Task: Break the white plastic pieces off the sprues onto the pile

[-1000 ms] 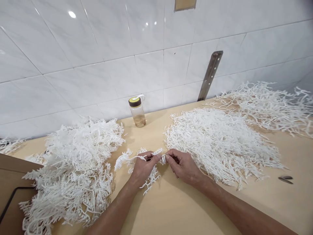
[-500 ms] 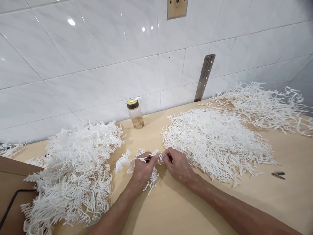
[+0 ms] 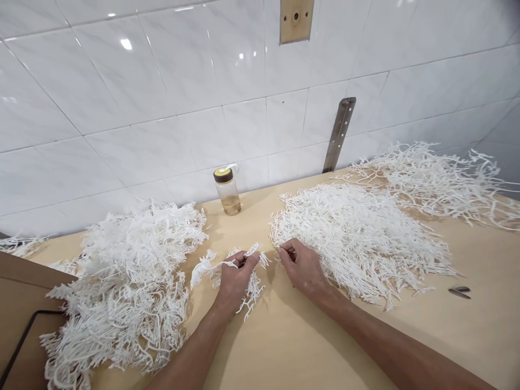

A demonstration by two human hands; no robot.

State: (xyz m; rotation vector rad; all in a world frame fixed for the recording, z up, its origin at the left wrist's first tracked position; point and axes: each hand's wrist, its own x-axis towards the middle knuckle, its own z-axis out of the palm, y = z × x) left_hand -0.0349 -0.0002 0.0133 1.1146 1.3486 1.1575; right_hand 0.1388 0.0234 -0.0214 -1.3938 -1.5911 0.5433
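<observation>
Taking the gap between the hands as the clock's centre, a brown box (image 3: 28,295) with a black bar (image 3: 24,344) across its front sits towards nine o'clock at the left edge of the bench (image 3: 260,352). Just beside it, also around nine o'clock, lies a tall heap of branched white plastic strands (image 3: 125,281), probably banked there to be within the left hand's easy reach. A white sprig (image 3: 203,266) trails out on the nine o'clock side of the left hand (image 3: 233,279), which is narrowed around it with thumb and forefinger foremost; that pinch seems meant to steady the piece and leave its end exposed towards the other hand. The left forearm rises from about seven o'clock, and a small loose clump (image 3: 255,295) shows beneath that hand. At eleven o'clock a lidded bottle (image 3: 228,197) stands upright near the wall, presumably out of the way. The right hand (image 3: 304,265) comes in from about four o'clock, knuckles up and fingers curled; its tips look close together, though I cannot tell whether they pinch a bit. Near two to three o'clock spreads a heap of short white pieces (image 3: 357,238), seemingly kept apart so the kinds do not mix, with a perforated metal bracket (image 3: 339,135) at one o'clock, barer branching stems (image 3: 439,179) farther off and a slim dark metallic pair (image 3: 460,292) just past three
</observation>
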